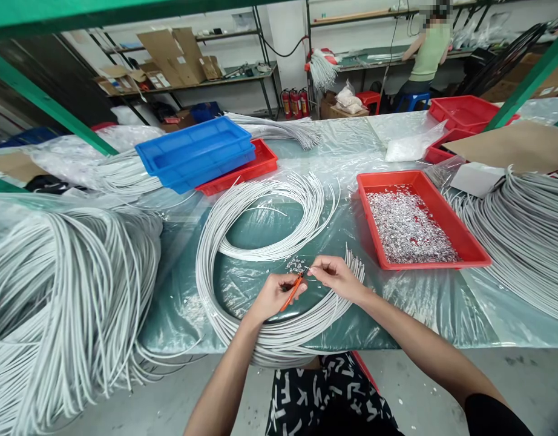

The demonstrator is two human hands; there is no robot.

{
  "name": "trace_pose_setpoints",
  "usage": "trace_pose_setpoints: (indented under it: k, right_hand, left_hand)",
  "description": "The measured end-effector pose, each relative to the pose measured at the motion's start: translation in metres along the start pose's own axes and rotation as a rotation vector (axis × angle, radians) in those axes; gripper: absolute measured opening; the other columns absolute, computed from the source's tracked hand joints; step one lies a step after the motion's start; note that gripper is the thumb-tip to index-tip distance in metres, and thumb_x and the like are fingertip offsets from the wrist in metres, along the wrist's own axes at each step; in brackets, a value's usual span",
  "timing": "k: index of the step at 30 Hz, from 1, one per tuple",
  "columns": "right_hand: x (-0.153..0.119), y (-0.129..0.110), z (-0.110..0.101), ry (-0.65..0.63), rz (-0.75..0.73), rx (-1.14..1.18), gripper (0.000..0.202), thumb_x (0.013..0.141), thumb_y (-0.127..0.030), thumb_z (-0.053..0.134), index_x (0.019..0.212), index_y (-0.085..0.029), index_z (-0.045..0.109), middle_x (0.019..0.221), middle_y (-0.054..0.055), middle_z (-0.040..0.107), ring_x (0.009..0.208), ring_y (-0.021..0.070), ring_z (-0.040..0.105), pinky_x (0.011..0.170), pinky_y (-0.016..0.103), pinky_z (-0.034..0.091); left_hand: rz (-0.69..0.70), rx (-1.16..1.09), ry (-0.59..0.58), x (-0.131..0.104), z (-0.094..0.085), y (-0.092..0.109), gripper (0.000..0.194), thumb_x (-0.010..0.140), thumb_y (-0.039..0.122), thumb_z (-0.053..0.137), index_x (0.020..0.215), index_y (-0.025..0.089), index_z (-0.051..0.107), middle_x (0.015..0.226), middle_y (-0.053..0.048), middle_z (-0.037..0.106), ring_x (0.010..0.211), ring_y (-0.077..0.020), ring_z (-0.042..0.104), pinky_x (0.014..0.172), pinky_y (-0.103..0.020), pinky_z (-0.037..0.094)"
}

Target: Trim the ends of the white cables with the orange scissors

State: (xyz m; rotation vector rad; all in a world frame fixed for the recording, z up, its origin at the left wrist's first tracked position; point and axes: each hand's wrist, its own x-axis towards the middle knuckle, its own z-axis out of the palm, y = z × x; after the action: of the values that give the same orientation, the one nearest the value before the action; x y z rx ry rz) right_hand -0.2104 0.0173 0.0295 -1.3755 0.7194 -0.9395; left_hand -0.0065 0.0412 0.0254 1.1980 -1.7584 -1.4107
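Observation:
My left hand (275,294) is wrapped round an orange-handled hand tool (290,295), whose dark tip points up and to the right; blades or jaws are too small to make out. Right at that tip, the fingers of my right hand (336,276) are pinched together, and what they hold is too small to name. Under both hands lies a coil of white cable (206,260), its bunched dark-tipped ends (354,261) beside my right hand. Several small metal pieces (296,264) are scattered on the plastic-covered table (442,315) just beyond the hands.
A red tray (476,259) holding many tiny metal pieces stands to the right. Cable bundles lie at the left (79,290) and far right (528,236). Stacked blue trays (195,151) sit behind the coil. A green frame bar (56,103) slants nearby; a person (426,51) works at the back.

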Motion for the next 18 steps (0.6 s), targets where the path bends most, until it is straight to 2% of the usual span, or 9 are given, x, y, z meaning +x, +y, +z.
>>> trace_pose_setpoints:
  k: [4, 8, 12, 18]
  right_hand:
    - [-0.003, -0.001, 0.003, 0.066, -0.092, -0.144, 0.036, 0.09, -0.047, 0.059, 0.073, -0.017, 0.054, 0.061, -0.005, 0.041, 0.055, 0.0089, 0.033, 0.052, 0.023, 0.027]
    - [-0.005, 0.0, 0.006, 0.101, -0.113, -0.217, 0.034, 0.093, -0.045, 0.054, 0.076, -0.016, 0.057, 0.061, -0.005, 0.042, 0.055, 0.0097, 0.034, 0.052, 0.023, 0.027]
    - [-0.005, 0.0, 0.005, 0.065, -0.087, -0.224, 0.039, 0.096, -0.048, 0.048, 0.079, -0.015, 0.061, 0.061, -0.004, 0.043, 0.054, 0.0101, 0.034, 0.051, 0.024, 0.026]
    - [-0.004, 0.002, 0.005, 0.006, -0.017, -0.168, 0.046, 0.095, -0.055, 0.046, 0.077, -0.016, 0.06, 0.057, -0.006, 0.035, 0.05, 0.0092, 0.028, 0.048, 0.024, 0.021]
  left_hand:
    - [-0.036, -0.026, -0.005, 0.001, 0.001, 0.001, 0.038, 0.085, 0.047, 0.065, 0.078, 0.01, 0.065, 0.058, 0.0, 0.057, 0.047, -0.0083, 0.049, 0.048, -0.019, 0.041]
    - [-0.031, -0.041, -0.003, 0.002, 0.001, -0.003, 0.037, 0.084, 0.047, 0.066, 0.077, 0.01, 0.063, 0.059, 0.0, 0.056, 0.05, -0.0086, 0.049, 0.049, -0.019, 0.041]
    - [0.017, -0.011, 0.012, 0.003, 0.001, -0.008, 0.035, 0.084, 0.044, 0.067, 0.076, 0.01, 0.063, 0.063, 0.0, 0.055, 0.055, -0.0094, 0.049, 0.052, -0.019, 0.041]
    - [0.053, 0.013, 0.015, 0.002, 0.0, -0.009, 0.031, 0.082, 0.039, 0.071, 0.074, 0.01, 0.061, 0.063, 0.001, 0.052, 0.056, -0.0089, 0.045, 0.052, -0.019, 0.037]
